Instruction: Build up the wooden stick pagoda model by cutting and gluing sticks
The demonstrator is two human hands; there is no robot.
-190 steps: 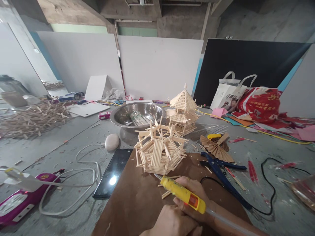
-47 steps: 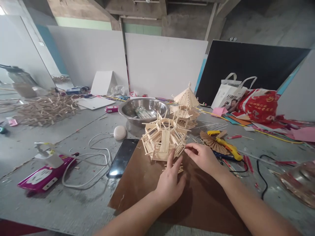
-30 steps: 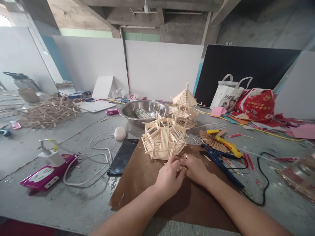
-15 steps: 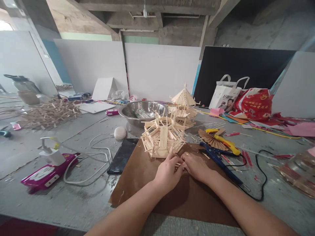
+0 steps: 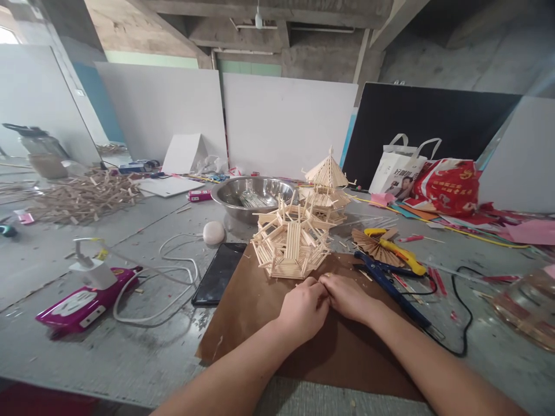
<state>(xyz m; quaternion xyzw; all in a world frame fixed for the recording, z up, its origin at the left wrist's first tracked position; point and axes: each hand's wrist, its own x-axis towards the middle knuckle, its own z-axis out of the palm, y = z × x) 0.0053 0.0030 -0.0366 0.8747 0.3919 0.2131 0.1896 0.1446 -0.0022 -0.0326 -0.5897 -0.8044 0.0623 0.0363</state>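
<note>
My left hand (image 5: 304, 309) and my right hand (image 5: 347, 296) meet low over a brown sheet (image 5: 243, 318), fingers curled and closed. What they pinch is hidden now; small pale wooden sticks showed between them a moment ago. Just beyond the fingers stands a many-sided frame of thin wooden sticks (image 5: 292, 245), with upright sticks and a ramp-like panel on its near side. Neither hand visibly touches it. Behind it rises a pagoda-like stick model (image 5: 328, 185) with a pointed roof.
Right of the sheet lie blue-handled pliers (image 5: 392, 289) and a yellow corded tool (image 5: 399, 254). A black phone (image 5: 219, 274) touches the left side. Further left sits a magenta power strip (image 5: 87, 303) with a looping white cable. A steel bowl (image 5: 223, 202) stands behind.
Both hands have drawn closer together, and the left has turned so its fingers cover the pale sticks between them. The view has shifted slightly.
</note>
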